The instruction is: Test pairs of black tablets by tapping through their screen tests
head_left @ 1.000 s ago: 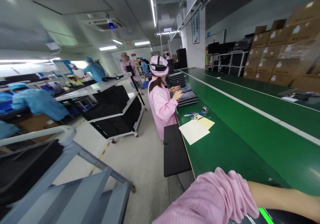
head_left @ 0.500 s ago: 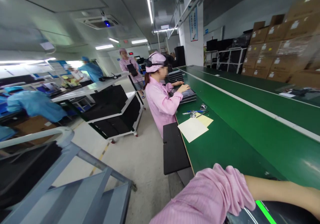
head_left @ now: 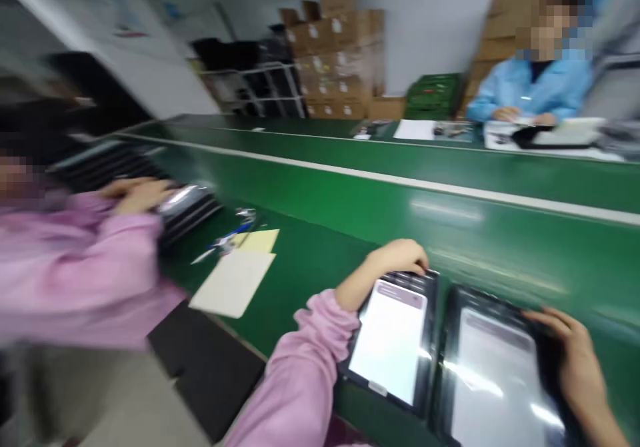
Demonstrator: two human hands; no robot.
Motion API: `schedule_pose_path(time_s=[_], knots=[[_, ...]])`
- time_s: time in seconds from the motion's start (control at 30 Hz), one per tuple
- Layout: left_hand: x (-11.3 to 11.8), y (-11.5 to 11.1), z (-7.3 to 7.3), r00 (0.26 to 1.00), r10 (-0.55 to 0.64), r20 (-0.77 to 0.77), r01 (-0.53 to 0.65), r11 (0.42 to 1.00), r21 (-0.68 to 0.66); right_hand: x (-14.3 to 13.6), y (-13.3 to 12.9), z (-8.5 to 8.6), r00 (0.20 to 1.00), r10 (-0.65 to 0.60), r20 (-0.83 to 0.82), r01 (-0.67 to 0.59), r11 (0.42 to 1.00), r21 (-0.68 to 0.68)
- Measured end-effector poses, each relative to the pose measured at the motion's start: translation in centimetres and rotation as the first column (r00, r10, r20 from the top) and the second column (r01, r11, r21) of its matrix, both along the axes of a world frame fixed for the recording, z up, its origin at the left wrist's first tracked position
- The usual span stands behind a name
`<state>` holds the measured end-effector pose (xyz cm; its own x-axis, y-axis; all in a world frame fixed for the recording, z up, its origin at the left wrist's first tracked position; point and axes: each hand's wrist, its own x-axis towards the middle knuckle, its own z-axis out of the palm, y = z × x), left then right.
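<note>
Two black devices with lit screens lie side by side on the green bench. My left hand (head_left: pixel 400 257) curls its fingers over the top edge of the left device (head_left: pixel 393 340), whose screen glows white. At the upper right corner and side of the right device (head_left: pixel 500 374), my right hand (head_left: pixel 575 357) is closed on its edge; the thumb is hidden. Glare streaks the right device's greyer, shiny surface. A narrow gap separates the two devices. The picture is somewhat smeared by motion.
To the left, a co-worker's hands (head_left: pixel 143 194) rest on a stack of black devices (head_left: pixel 187 214). White paper (head_left: pixel 235 284), a yellow sheet (head_left: pixel 260 240) and pens (head_left: pixel 225 239) lie between us. Across the bench sits a person in blue (head_left: pixel 535 90). Cartons (head_left: pixel 335 54) stand behind.
My view has swung right and down from the aisle to the bench. Both my hands and the two lit devices now show; before, only my left arm and part of a device did.
</note>
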<state>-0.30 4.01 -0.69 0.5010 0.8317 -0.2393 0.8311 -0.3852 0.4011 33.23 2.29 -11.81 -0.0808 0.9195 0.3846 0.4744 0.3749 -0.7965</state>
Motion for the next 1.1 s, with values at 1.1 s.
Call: schedule_pose_path(time_s=[1.1], knots=[[2.5,1.1,-2.3,0.989,-0.142,-0.027,0.145,0.968,0.203,0.1,-1.5,0.7,0.972,-0.102,-0.214,0.060,0.979,-0.194]])
